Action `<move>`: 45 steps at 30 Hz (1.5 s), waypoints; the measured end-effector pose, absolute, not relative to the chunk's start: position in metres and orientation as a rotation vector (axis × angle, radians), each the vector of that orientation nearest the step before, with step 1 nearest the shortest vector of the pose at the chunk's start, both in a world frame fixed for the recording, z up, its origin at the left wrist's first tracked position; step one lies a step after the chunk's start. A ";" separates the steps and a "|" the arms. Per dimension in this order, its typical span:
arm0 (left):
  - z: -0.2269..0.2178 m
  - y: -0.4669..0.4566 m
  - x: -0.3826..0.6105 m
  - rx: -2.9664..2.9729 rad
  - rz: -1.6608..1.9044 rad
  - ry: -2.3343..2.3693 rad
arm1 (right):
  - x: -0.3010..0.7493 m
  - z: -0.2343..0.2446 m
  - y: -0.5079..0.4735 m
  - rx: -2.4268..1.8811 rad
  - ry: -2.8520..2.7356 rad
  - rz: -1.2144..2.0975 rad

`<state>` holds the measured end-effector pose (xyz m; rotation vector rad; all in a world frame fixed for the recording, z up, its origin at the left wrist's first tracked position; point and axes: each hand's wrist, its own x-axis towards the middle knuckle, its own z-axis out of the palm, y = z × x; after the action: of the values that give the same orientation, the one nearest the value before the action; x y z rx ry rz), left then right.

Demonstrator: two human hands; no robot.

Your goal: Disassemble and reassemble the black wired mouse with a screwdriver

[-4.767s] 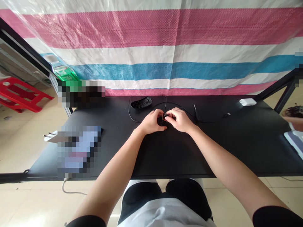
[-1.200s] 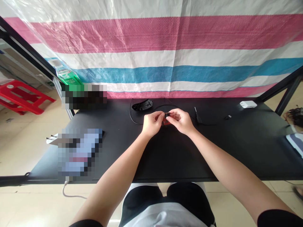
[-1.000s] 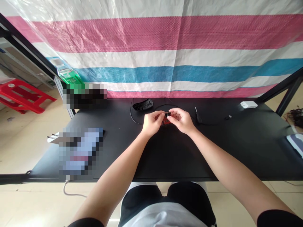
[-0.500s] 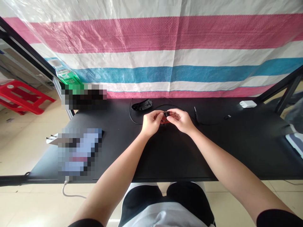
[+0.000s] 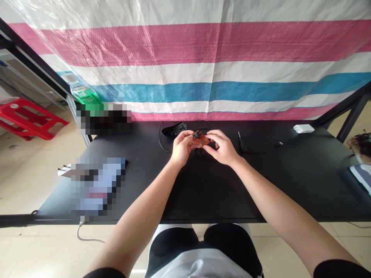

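An orange circuit board [image 5: 203,139] with dark parts on it is held up over the black table. My left hand [image 5: 182,148] pinches its left edge between thumb and fingers. On the other side, my right hand [image 5: 222,147] has thumb and fingertips closed on the board's right edge. Just beneath the board sits a small black piece [image 5: 199,152], mostly hidden. Behind my left hand lies a black shell [image 5: 173,129], looking like a computer mouse cover, with a thin black cable [image 5: 160,139] curving beside it.
Right of my hands is a thin dark tool [image 5: 240,143] with a light tip. Farther right are a small black piece [image 5: 278,144] and a white charger [image 5: 303,128]. A blurred-out phone [image 5: 100,185] and white plug [image 5: 64,170] lie at left. A striped sheet [image 5: 185,69] hangs behind the table.
The orange board has been raised and tilted, so its face now shows between my hands. The dark part seen at my fingertips before now appears at the board's upper left.
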<state>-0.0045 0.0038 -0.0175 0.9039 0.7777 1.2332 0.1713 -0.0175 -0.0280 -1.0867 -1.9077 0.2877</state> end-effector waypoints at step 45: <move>-0.016 0.010 -0.021 1.988 0.962 1.700 | 0.173 -0.037 -0.011 -1.280 -1.813 0.068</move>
<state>-0.0210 0.0103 -0.0165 1.9876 1.7004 0.9623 0.1732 -0.0105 -0.0366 -1.2804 -1.8129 0.0681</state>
